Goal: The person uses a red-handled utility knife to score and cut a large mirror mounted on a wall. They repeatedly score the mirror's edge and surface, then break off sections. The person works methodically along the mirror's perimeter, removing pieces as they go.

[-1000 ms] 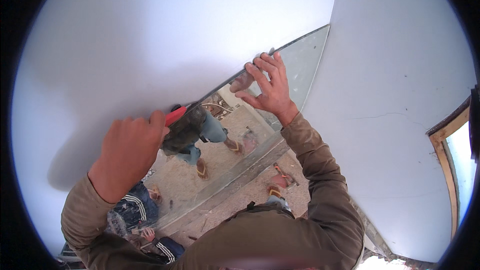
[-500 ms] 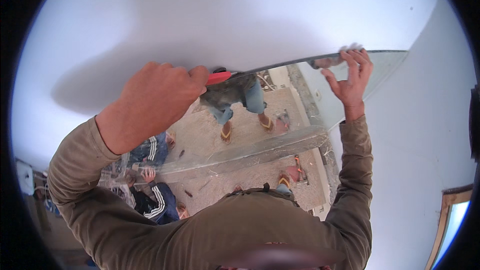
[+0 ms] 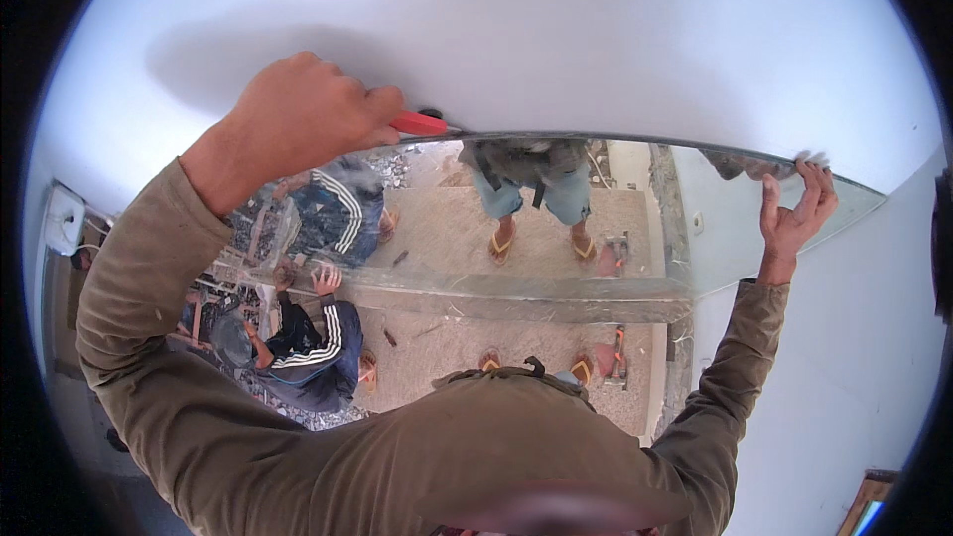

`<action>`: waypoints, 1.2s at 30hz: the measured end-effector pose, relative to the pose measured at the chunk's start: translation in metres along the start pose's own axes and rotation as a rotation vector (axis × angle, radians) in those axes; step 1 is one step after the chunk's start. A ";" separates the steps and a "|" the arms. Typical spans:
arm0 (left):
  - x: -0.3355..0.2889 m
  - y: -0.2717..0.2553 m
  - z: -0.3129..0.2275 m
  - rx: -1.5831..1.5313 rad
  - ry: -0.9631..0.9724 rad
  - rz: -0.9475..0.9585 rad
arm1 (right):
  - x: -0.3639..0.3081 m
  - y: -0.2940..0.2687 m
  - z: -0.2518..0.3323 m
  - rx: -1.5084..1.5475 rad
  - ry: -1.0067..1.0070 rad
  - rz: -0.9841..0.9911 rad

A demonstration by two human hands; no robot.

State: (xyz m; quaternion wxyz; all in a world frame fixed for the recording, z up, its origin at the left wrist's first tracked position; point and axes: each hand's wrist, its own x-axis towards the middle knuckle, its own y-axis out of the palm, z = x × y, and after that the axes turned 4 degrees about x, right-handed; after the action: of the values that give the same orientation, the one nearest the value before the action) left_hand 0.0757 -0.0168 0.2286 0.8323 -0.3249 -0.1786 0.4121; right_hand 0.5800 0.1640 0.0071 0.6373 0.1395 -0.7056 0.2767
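Observation:
A large mirror [image 3: 774, 223] stands against the white wall, its dark top edge running left to right before me. My left hand [image 3: 313, 114] is closed round a red-handled tool [image 3: 419, 123], whose thin dark tip meets the mirror's top edge. A round black part shows behind the handle; the tool's exact kind is unclear. Toward the mirror's right end, my right hand [image 3: 794, 213] touches the top edge with its fingertips, thumb raised apart from the fingers. My legs and the floor are reflected in the glass.
A grey stone ledge [image 3: 516, 308] runs along the mirror's foot. At lower left crouches another person in a dark jacket with white stripes [image 3: 313, 352], beside rubble. A red-and-orange tool [image 3: 617, 357] lies on the floor [image 3: 457, 342] at right. A white box [image 3: 66, 218] hangs at far left.
My right hand has slid rightward along the mirror's edge. The left hand and tool have shifted slightly up and left in view. The view has turned, showing more of the other person.

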 end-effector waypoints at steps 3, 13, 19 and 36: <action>-0.024 0.006 0.012 -0.037 -0.068 0.119 | 0.000 -0.002 -0.005 0.002 -0.003 0.017; -0.126 0.044 0.063 0.125 -0.140 0.370 | -0.008 -0.002 -0.014 -0.040 -0.001 0.047; -0.188 0.063 0.073 0.159 -0.217 0.279 | -0.016 0.004 -0.032 -0.052 -0.069 -0.011; -0.181 0.022 -0.114 -0.693 -1.108 -0.481 | -0.011 0.026 0.246 1.227 0.236 0.242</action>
State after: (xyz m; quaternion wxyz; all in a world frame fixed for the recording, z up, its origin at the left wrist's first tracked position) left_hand 0.0202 -0.1970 0.1256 0.5350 -0.2651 -0.7653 0.2406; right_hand 0.3646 0.0434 -0.0175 0.4792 0.3670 -0.3544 0.7142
